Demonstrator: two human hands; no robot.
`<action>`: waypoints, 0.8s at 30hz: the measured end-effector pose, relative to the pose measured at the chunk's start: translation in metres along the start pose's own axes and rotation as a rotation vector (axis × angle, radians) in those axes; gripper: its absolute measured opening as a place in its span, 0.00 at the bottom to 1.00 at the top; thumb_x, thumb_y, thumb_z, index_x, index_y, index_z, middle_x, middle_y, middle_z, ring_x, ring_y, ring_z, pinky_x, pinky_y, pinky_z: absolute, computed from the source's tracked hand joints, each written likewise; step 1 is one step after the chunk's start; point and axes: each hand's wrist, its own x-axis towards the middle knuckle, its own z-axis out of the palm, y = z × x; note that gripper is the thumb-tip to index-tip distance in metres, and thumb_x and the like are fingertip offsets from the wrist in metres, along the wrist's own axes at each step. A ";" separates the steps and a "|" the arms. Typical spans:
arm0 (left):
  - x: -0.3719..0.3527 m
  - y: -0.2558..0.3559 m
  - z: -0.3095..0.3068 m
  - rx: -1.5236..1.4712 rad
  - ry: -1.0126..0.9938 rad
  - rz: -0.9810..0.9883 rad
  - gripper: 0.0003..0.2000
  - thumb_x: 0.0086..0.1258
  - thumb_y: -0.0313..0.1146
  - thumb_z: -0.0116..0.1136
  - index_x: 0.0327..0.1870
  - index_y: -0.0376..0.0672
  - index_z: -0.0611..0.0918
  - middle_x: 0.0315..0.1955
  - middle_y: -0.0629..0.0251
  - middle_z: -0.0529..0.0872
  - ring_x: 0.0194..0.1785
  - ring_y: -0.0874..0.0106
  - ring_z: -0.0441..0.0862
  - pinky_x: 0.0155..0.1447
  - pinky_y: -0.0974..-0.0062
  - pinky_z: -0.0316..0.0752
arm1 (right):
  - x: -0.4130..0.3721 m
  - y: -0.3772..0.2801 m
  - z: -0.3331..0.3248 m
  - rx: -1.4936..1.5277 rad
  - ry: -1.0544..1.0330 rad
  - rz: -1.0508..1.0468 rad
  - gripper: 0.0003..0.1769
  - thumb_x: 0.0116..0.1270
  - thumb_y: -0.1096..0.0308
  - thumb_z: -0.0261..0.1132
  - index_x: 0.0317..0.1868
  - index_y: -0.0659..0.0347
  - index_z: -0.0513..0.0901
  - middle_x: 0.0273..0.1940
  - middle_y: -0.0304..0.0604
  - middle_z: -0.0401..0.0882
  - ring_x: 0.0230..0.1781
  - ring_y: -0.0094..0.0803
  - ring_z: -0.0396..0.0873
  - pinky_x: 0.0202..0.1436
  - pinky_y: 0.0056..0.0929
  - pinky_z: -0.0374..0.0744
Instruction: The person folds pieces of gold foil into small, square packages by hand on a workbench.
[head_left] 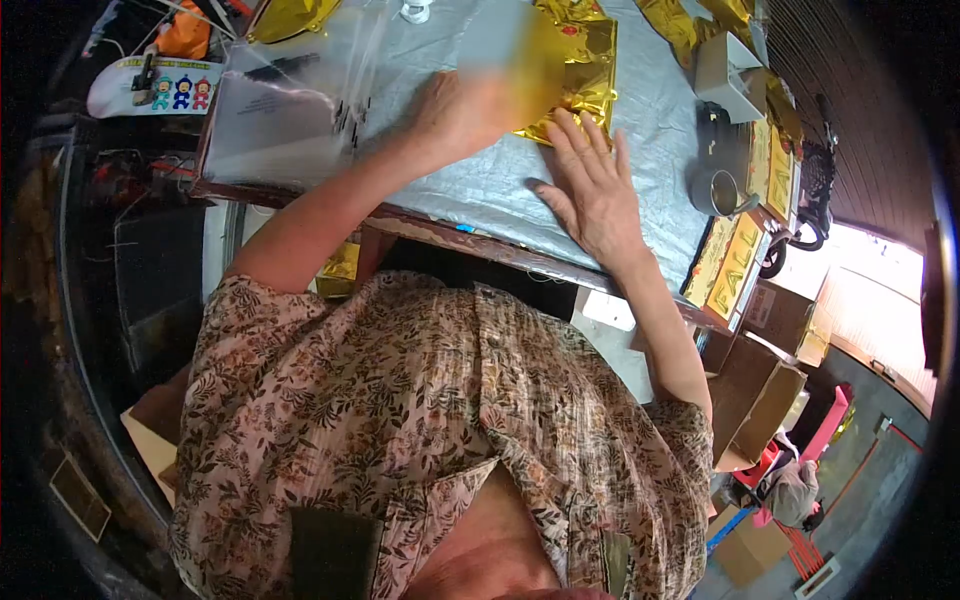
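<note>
On the silver-grey covered table [480,195], my right hand [595,190] lies palm down with its fingers spread, the fingertips on the lower edge of a shiny gold foil sheet [590,75]. To its left is my left hand [465,115], smeared by motion, beside a blurred pale and yellow flat piece [515,60]. Whether its fingers grip that piece is too blurred to tell. Farther left lies a stack of clear plastic sleeves [270,115].
More gold foil [290,18] lies at the table's far left. A white box [728,75], a metal cup [718,192] and printed boxes [735,265] stand along the right side. Cardboard boxes [755,400] are beyond the right edge.
</note>
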 end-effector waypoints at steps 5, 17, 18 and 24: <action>0.001 -0.002 0.000 0.002 0.009 0.002 0.18 0.68 0.44 0.74 0.44 0.36 0.87 0.26 0.58 0.91 0.26 0.64 0.88 0.32 0.64 0.78 | 0.007 0.007 0.012 0.035 -0.079 -0.018 0.43 0.76 0.45 0.62 0.82 0.60 0.62 0.83 0.47 0.60 0.85 0.45 0.57 0.87 0.52 0.52; 0.055 -0.014 0.014 0.037 0.131 -0.111 0.21 0.70 0.54 0.71 0.36 0.42 0.87 0.25 0.62 0.90 0.27 0.63 0.88 0.32 0.63 0.78 | 0.010 0.009 0.011 0.098 -0.132 -0.017 0.44 0.77 0.46 0.63 0.83 0.60 0.61 0.84 0.48 0.58 0.85 0.45 0.56 0.87 0.51 0.52; 0.058 -0.015 0.016 0.084 0.145 -0.130 0.20 0.69 0.53 0.72 0.36 0.43 0.86 0.25 0.63 0.90 0.27 0.63 0.88 0.33 0.63 0.78 | 0.009 0.009 0.011 0.100 -0.131 -0.020 0.44 0.76 0.46 0.63 0.83 0.60 0.60 0.84 0.48 0.58 0.85 0.45 0.56 0.87 0.51 0.52; 0.058 -0.020 0.020 0.034 0.225 -0.026 0.20 0.65 0.54 0.75 0.43 0.46 0.85 0.21 0.69 0.86 0.25 0.65 0.85 0.32 0.62 0.78 | 0.009 0.009 0.012 0.093 -0.123 -0.013 0.44 0.76 0.46 0.64 0.83 0.60 0.61 0.84 0.48 0.58 0.85 0.47 0.55 0.87 0.52 0.51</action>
